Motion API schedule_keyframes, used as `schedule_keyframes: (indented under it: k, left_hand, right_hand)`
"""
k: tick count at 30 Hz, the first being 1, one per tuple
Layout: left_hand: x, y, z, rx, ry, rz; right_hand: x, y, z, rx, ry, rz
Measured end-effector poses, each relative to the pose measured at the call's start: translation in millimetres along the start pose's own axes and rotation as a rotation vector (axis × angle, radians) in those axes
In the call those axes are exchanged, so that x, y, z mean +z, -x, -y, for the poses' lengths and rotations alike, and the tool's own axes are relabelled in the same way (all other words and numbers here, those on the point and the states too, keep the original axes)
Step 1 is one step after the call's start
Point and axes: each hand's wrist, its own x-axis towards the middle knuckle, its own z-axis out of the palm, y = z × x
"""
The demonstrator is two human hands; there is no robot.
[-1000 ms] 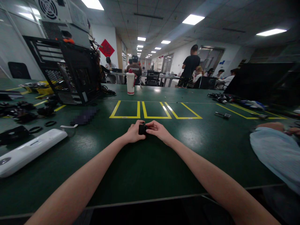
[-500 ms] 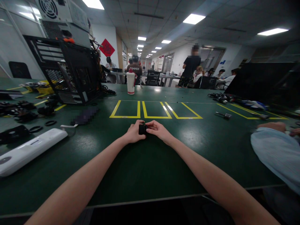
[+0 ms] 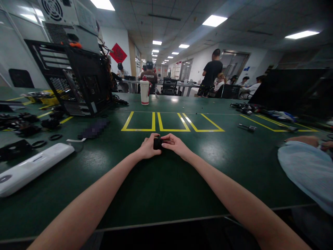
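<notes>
One left hand (image 3: 149, 147), one right hand (image 3: 177, 146), one black object (image 3: 157, 143), three central yellow outlines (image 3: 153, 121), one white cup (image 3: 145, 93), perhaps two black rings (image 3: 55, 139)

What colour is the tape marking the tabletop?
The tape is yellow, clearest in the head view.

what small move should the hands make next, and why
Perhaps turn the small black object slightly toward the camera: the left hand grips one side, the fingertips of the right hand are at the other, and together they hide its edges.
</notes>
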Motion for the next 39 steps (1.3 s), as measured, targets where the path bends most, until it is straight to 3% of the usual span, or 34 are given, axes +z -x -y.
schedule_keyframes:
  k: [7, 12, 17, 23, 27, 31, 35, 39]
  left_hand:
    - [-0.9, 1.1, -1.9, -0.008, 0.015, 0.015]
    - [-1.8, 2.0, -0.1, -0.001, 0.029, 0.025]
    - [0.1, 0.1, 3.7, 0.022, 0.022, 0.008]
    - [2.3, -1.6, 4.8, 0.028, 0.000, -0.004]
    - [1.7, -1.0, 5.6, 0.029, -0.001, -0.011]
    - [0.9, -0.4, 5.7, 0.016, 0.023, 0.012]
    - [0.4, 0.3, 4.2, 0.021, 0.021, 0.004]
    - [0.8, 0.4, 4.1, 0.023, 0.022, 0.013]
  right_hand:
    - [1.9, -1.2, 6.7, 0.122, 0.014, -0.007]
    - [-1.3, 2.0, 6.7, 0.025, 0.007, 0.062]
    - [1.3, 1.0, 5.8, 0.010, 0.030, -0.002]
    - [1.0, -2.2, 6.2, 0.132, 0.009, 0.007]
    - [-2.3, -1.2, 1.8, 0.039, -0.012, 0.052]
    - [-1.1, 0.0, 1.2, 0.008, 0.002, 0.015]
    - [1.9, -1.1, 5.3, 0.067, 0.010, -0.037]
    - [-0.3, -3.1, 4.0, 0.143, 0.004, -0.002]
